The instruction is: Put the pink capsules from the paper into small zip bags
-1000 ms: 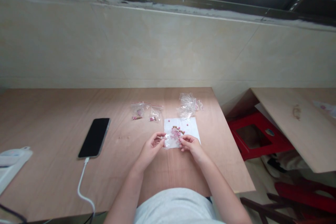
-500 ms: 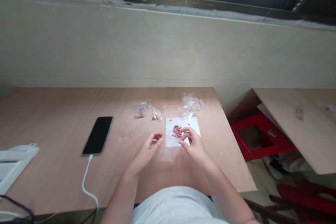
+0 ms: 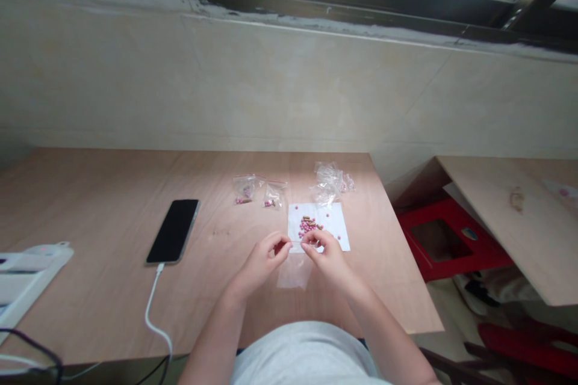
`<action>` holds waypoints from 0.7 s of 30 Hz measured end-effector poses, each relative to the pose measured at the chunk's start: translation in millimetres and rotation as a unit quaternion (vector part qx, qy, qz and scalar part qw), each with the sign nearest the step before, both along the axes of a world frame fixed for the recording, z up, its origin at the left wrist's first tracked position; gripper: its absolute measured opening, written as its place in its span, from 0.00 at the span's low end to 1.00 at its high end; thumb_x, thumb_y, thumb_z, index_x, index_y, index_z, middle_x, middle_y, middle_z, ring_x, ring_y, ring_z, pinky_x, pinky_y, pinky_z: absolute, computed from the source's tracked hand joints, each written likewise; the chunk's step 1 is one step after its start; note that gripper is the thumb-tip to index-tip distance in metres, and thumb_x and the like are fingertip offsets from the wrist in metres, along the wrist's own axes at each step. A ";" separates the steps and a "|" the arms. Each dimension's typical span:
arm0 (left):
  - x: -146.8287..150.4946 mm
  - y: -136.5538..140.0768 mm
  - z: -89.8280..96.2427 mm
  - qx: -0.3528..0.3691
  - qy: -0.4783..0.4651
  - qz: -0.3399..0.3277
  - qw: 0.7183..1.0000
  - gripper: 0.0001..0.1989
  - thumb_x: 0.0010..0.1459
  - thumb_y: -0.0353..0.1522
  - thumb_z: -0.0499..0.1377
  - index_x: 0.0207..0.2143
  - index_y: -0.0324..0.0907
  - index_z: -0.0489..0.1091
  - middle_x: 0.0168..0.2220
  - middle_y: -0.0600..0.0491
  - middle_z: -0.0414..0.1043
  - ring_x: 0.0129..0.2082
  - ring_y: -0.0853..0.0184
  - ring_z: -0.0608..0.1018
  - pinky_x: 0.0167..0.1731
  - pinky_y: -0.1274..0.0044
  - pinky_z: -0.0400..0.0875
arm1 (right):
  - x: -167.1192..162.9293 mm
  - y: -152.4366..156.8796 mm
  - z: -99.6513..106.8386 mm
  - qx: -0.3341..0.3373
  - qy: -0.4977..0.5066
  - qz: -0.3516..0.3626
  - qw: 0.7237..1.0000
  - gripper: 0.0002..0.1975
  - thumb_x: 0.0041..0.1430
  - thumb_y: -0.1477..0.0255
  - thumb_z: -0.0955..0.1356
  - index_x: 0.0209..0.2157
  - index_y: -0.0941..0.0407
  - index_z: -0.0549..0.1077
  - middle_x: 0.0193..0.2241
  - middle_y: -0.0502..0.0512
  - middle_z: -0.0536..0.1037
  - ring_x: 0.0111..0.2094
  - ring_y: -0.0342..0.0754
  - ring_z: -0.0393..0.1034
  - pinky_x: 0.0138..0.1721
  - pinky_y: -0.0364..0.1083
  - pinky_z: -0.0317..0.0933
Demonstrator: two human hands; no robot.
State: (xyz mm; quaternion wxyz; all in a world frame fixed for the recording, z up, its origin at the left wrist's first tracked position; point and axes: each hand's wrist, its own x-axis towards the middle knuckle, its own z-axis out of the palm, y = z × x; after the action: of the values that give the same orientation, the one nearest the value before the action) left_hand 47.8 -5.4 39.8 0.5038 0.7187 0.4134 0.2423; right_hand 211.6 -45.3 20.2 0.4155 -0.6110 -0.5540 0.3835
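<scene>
A small clear plastic bag [image 3: 292,272] spans the gap between my hands, its lower part hanging toward me over the table. My left hand [image 3: 274,251] pinches the left end of its top edge. The right end is between the thumb and fingers of my right hand [image 3: 323,246]. Just beyond lies a white sheet of paper [image 3: 341,239], partly covered by my right hand. On it is a loose heap of pink beads [image 3: 306,226] with several gold tube-shaped pieces [image 3: 307,218]. A few single pink beads lie apart from the heap.
Two filled clear bags [image 3: 273,195] lie behind the paper on the left, and a pile of clear bags [image 3: 329,179] on the right. A phone [image 3: 174,231] with a white cable [image 3: 153,313] and a white power strip [image 3: 34,271] are to the left.
My left hand has moved right and pinched the bag's edge. My right hand has come slightly lower and closer to it. More single beads show on the paper. The view has shifted slightly.
</scene>
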 end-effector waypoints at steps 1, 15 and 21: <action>0.2 -1.1 0.6 -0.008 0.001 -0.008 1.000 0.09 0.54 0.33 0.50 0.27 0.40 0.68 0.26 0.56 0.65 0.28 0.70 0.67 0.29 0.81 0.60 | -2.3 0.0 0.3 0.001 -0.005 -0.002 1.000 0.03 0.48 0.73 0.64 0.23 0.56 0.67 0.24 0.51 0.70 0.30 0.46 0.61 0.34 0.45 0.54; 1.6 1.1 -5.2 -0.043 -0.005 -0.024 0.999 0.12 0.55 0.36 0.49 0.26 0.39 0.65 0.26 0.56 0.64 0.28 0.70 0.66 0.29 0.80 0.60 | -3.2 0.6 -6.7 -0.066 0.142 -0.041 0.987 0.07 0.45 0.69 0.67 0.23 0.57 0.66 0.22 0.49 0.68 0.25 0.43 0.60 0.29 0.41 0.54; -10.3 4.9 -7.0 -0.080 -0.018 0.011 0.997 0.11 0.55 0.38 0.50 0.29 0.39 0.66 0.28 0.55 0.66 0.31 0.69 0.69 0.32 0.79 0.62 | 8.6 3.3 -13.9 -0.092 0.196 -0.076 0.973 0.10 0.40 0.68 0.70 0.19 0.58 0.66 0.18 0.47 0.67 0.21 0.40 0.57 0.26 0.41 0.51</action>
State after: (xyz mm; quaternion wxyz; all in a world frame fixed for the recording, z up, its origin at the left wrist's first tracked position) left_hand 37.4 -0.6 32.8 0.5640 0.6672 0.4305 0.2267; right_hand 220.1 -41.9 6.3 0.4862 -0.5995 -0.3762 0.5125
